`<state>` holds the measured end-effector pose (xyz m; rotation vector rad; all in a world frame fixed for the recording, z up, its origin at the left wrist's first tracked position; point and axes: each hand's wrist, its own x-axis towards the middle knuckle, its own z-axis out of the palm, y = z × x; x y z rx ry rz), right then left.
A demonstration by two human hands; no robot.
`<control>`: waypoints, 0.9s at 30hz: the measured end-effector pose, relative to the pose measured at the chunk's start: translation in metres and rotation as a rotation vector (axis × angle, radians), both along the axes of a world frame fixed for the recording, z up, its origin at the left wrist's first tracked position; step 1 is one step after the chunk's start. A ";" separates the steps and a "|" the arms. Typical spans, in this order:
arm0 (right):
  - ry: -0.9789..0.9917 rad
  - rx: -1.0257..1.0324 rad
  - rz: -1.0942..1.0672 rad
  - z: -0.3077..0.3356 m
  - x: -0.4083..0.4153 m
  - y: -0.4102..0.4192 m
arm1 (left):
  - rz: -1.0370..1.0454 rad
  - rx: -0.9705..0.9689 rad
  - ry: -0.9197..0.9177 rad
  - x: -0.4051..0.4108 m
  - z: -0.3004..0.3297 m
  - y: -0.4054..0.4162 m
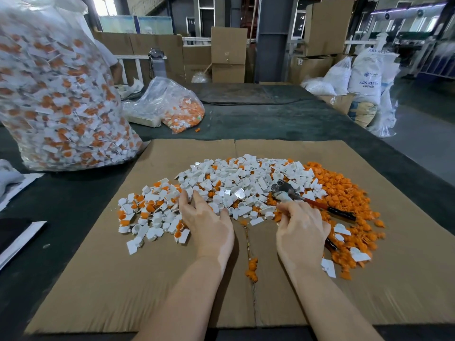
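L hand (209, 225), R hand (302, 232) & both forearms bare, far as visible.

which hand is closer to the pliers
Right. The right hand grips the pliers by the handles. The left hand is apart from them, off to their left, with its fingers on the white pieces.

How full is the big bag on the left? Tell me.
Full: the bag stands upright, bulging with white and orange parts up past the picture's top.

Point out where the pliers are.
In the head view, right of centre, the pliers lie where the white pieces meet the orange pieces, gripped by the right hand.
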<state>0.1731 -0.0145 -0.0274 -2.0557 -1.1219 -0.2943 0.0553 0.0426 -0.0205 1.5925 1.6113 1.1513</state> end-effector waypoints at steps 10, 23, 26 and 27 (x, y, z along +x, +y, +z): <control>-0.133 -0.295 -0.081 0.000 -0.001 0.004 | -0.063 0.096 0.171 0.000 -0.006 0.003; -0.106 -0.088 0.018 -0.002 -0.004 0.003 | -0.085 0.137 0.568 0.005 -0.003 -0.001; -0.086 -0.035 0.083 0.000 -0.004 0.002 | -0.111 0.160 0.565 0.006 -0.003 0.000; -0.073 -0.027 0.113 0.000 -0.004 0.001 | -0.118 0.173 0.554 0.006 -0.004 0.000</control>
